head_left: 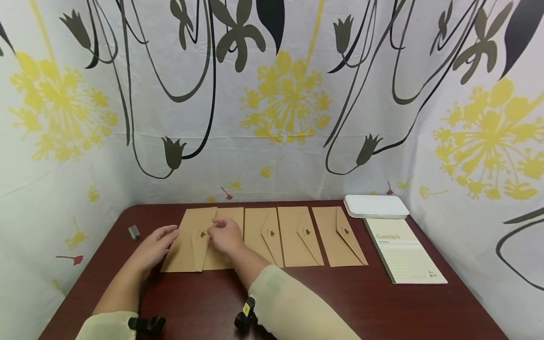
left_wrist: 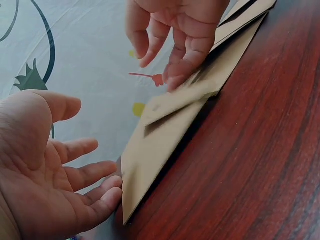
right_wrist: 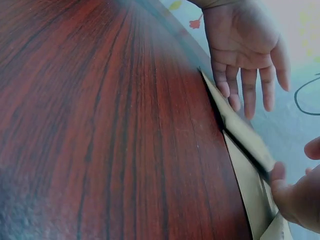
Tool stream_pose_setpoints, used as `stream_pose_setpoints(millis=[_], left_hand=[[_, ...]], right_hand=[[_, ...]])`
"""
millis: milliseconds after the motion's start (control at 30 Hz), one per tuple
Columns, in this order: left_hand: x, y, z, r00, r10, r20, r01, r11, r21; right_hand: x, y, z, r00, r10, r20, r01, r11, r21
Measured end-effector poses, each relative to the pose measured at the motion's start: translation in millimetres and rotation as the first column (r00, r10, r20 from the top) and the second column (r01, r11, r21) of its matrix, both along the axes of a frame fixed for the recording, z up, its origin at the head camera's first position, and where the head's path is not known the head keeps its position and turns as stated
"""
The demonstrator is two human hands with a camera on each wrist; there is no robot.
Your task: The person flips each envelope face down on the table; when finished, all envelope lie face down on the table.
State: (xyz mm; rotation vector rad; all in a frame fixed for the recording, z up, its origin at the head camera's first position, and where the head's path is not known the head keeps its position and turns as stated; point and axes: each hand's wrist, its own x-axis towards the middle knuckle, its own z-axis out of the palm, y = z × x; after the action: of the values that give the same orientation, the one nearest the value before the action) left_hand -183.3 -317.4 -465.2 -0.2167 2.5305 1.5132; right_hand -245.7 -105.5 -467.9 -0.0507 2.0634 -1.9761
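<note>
Several brown paper envelopes lie in a row on the table, their pointed flaps each bearing a small dark print. My left hand (head_left: pixel 158 243) is at the left edge of the leftmost envelope (head_left: pixel 180 252), fingers spread and loosely bent. In the left wrist view its fingertips touch or nearly touch that edge. My right hand (head_left: pixel 227 236) is over the right part of the same envelope, fingers loosely bent. Its flap (left_wrist: pixel 175 106) stands partly raised and looks blurred. The right thumb (right_wrist: pixel 278 172) is close to the flap's end; a firm grip on it is not visible.
A notebook marked Gambit (head_left: pixel 408 255) lies to the right, with a white case (head_left: pixel 376 207) behind it. A small grey eraser-like block (head_left: pixel 133 232) is at the far left. Patterned cloth (head_left: pixel 280 179) hangs behind the dark red table (head_left: pixel 191 302).
</note>
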Motion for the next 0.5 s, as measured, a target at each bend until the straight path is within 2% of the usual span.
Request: stream_pose_setpoints(millis=[233,333,500], left_hand=[[-2.0,4.6,0.7,1.0,0.0,-0.004,0.0,1.0,-0.023],[-1.2,7.6,0.9,1.0,0.012,-0.025,-0.013,1.0,-0.018],[-0.3,11.7,1.8,0.997,0.014,-0.075,-0.012,1.0,0.026]], right_hand=[[-4.3,-1.0,1.9,0.999,0.027,-0.031,-0.028,0.999,-0.032],[-4.0,-4.5,5.9,0.997,0.052,-0.052,-0.054,0.998,-0.035],[-1.2,-9.8,12.9,0.994,0.107,-0.03,-0.109,0.992,-0.071]])
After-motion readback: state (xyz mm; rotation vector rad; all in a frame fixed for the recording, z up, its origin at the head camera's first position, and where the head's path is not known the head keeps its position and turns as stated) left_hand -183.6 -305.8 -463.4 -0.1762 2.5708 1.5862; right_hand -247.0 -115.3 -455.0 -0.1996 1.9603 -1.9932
